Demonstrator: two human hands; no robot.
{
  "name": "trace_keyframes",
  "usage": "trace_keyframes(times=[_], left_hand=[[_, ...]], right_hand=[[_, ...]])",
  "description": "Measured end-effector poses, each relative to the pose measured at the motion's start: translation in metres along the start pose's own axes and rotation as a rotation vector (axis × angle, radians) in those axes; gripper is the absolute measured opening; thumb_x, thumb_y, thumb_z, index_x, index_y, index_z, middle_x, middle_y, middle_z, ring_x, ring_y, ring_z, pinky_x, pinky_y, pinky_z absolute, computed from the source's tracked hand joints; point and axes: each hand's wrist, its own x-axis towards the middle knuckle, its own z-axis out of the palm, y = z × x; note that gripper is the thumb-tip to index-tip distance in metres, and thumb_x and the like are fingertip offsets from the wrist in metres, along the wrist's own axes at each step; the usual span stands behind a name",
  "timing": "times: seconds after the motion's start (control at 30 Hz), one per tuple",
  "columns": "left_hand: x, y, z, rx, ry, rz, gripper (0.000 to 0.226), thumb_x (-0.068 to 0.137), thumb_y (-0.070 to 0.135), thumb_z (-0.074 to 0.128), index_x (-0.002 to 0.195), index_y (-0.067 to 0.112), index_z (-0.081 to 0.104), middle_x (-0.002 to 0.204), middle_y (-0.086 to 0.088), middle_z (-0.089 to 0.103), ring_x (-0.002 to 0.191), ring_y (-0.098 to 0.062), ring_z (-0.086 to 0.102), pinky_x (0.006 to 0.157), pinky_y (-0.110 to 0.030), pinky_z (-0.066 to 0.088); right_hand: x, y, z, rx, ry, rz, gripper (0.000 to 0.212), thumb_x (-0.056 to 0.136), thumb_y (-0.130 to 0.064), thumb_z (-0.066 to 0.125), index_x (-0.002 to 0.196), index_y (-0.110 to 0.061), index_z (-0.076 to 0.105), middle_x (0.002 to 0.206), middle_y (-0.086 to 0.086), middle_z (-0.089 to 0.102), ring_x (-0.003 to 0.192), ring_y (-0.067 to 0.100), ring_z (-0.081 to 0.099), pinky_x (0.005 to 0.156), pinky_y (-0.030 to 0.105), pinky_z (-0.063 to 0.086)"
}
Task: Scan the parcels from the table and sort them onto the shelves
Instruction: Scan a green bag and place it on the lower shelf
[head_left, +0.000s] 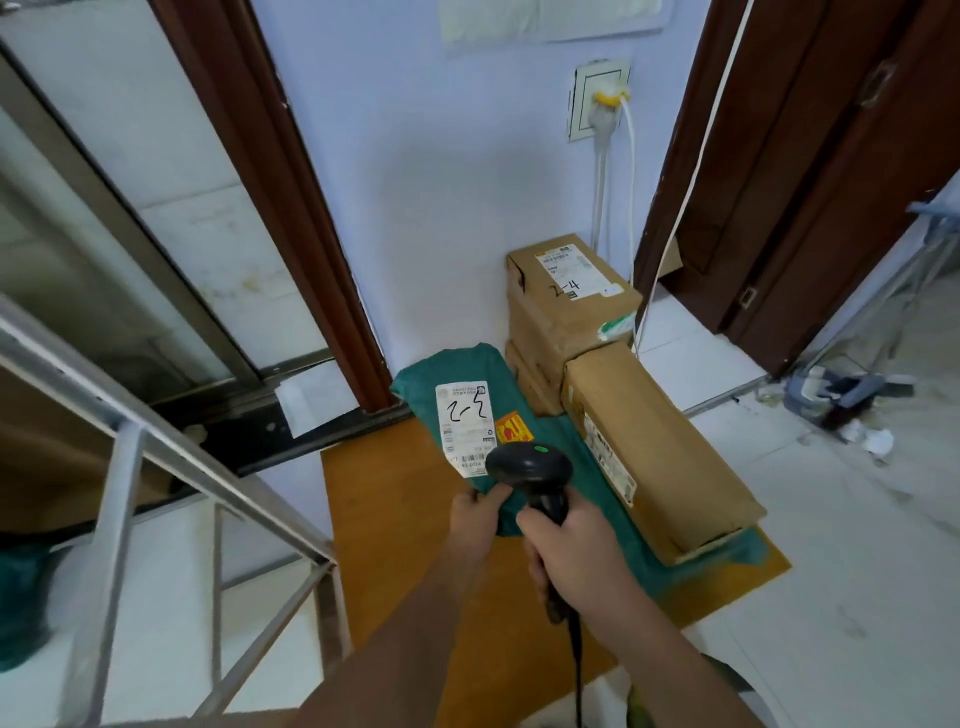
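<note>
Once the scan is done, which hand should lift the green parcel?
Probably the left hand: its fingers already pinch the green parcel at its near edge, while the right hand is busy gripping the scanner.

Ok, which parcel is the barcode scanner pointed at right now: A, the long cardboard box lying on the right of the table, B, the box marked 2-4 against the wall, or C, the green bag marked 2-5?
C: the barcode scanner, gripped in the right hand, hangs over the white label of the green bag, whose near edge the left hand pinches.
</note>
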Motion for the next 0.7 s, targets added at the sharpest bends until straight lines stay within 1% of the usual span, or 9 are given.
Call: trace_keyframes(times=[0.07, 0.13, 0.2, 0.27, 0.37, 0.47, 0.53, 0.6, 0.7], left_hand=[[-0.003, -0.003, 0.000, 0.027, -0.011, 0.044, 0.040, 0.068, 0.034, 0.080, 0.076, 0.005, 0.054, 0.066, -0.009, 0.049, 0.065, -0.020, 0.048, 0.060, -0.038, 0.040], [-0.007, -0.004, -0.001, 0.031, -0.010, 0.080, 0.044, 0.065, 0.037, 0.079, 0.077, 0.005, 0.052, 0.068, -0.009, 0.046, 0.065, -0.018, 0.046, 0.059, -0.038, 0.039], [-0.023, 0.004, -0.001, 0.033, -0.025, 0.086, 0.033, 0.074, 0.027, 0.078, 0.083, 0.004, 0.055, 0.071, -0.008, 0.051, 0.064, -0.017, 0.051, 0.058, -0.032, 0.044], [-0.030, 0.007, -0.002, 0.018, -0.011, 0.082, 0.011, 0.090, 0.005, 0.068, 0.096, -0.001, 0.061, 0.074, -0.005, 0.058, 0.062, -0.012, 0.056, 0.052, -0.021, 0.047], [-0.033, 0.006, -0.007, 0.025, 0.003, 0.097, 0.017, 0.094, -0.003, 0.063, 0.111, -0.008, 0.064, 0.078, -0.004, 0.064, 0.062, -0.010, 0.061, 0.051, -0.017, 0.047], [-0.042, 0.005, -0.014, 0.026, -0.010, 0.109, 0.016, 0.094, -0.001, 0.065, 0.109, -0.004, 0.064, 0.080, -0.005, 0.066, 0.061, -0.007, 0.063, 0.052, -0.017, 0.048], [-0.048, 0.004, -0.019, 0.007, -0.020, 0.111, 0.023, 0.093, 0.003, 0.067, 0.115, -0.003, 0.065, 0.092, -0.012, 0.071, 0.072, -0.013, 0.067, 0.057, -0.019, 0.052], [-0.054, 0.003, -0.025, -0.036, -0.037, 0.128, 0.027, 0.093, 0.004, 0.069, 0.119, -0.002, 0.066, 0.105, -0.020, 0.074, 0.084, -0.021, 0.072, 0.066, -0.027, 0.057], [-0.068, -0.001, -0.036, -0.066, -0.051, 0.131, 0.022, 0.092, 0.005, 0.071, 0.114, -0.001, 0.069, 0.099, -0.017, 0.076, 0.087, -0.026, 0.072, 0.073, -0.036, 0.057]], right_hand=[[-0.007, -0.001, 0.000, -0.010, -0.002, -0.008, 0.016, 0.091, -0.015, 0.059, 0.077, -0.010, 0.053, 0.054, 0.008, 0.050, 0.043, 0.019, 0.047, 0.049, 0.035, 0.047], [-0.014, -0.001, 0.001, -0.002, -0.007, -0.011, 0.015, 0.091, -0.014, 0.058, 0.077, -0.010, 0.052, 0.055, 0.009, 0.049, 0.043, 0.019, 0.046, 0.049, 0.035, 0.047], [-0.020, 0.000, 0.002, 0.006, -0.016, -0.019, 0.014, 0.090, -0.013, 0.058, 0.078, -0.010, 0.052, 0.056, 0.009, 0.048, 0.044, 0.018, 0.046, 0.049, 0.034, 0.047], [-0.027, 0.000, 0.004, 0.011, -0.015, -0.027, 0.011, 0.091, -0.013, 0.058, 0.082, -0.010, 0.053, 0.058, 0.008, 0.048, 0.045, 0.018, 0.046, 0.047, 0.033, 0.047], [-0.036, 0.000, 0.009, 0.021, -0.014, -0.060, 0.006, 0.092, -0.012, 0.058, 0.087, -0.012, 0.054, 0.058, 0.008, 0.048, 0.044, 0.019, 0.046, 0.046, 0.032, 0.047], [-0.046, 0.000, 0.014, 0.025, -0.002, -0.078, 0.006, 0.093, -0.010, 0.057, 0.087, -0.012, 0.054, 0.056, 0.007, 0.047, 0.043, 0.018, 0.046, 0.046, 0.033, 0.045], [-0.053, 0.000, 0.018, 0.022, 0.010, -0.069, 0.008, 0.093, -0.011, 0.057, 0.085, -0.013, 0.054, 0.056, 0.008, 0.048, 0.043, 0.019, 0.046, 0.047, 0.034, 0.045], [-0.059, 0.000, 0.024, 0.010, 0.026, -0.064, 0.008, 0.093, -0.012, 0.057, 0.085, -0.014, 0.055, 0.056, 0.008, 0.049, 0.044, 0.021, 0.047, 0.048, 0.035, 0.047], [-0.073, 0.001, 0.037, 0.009, 0.049, -0.062, 0.007, 0.093, -0.014, 0.057, 0.087, -0.018, 0.056, 0.057, 0.008, 0.050, 0.046, 0.022, 0.049, 0.047, 0.033, 0.048]])
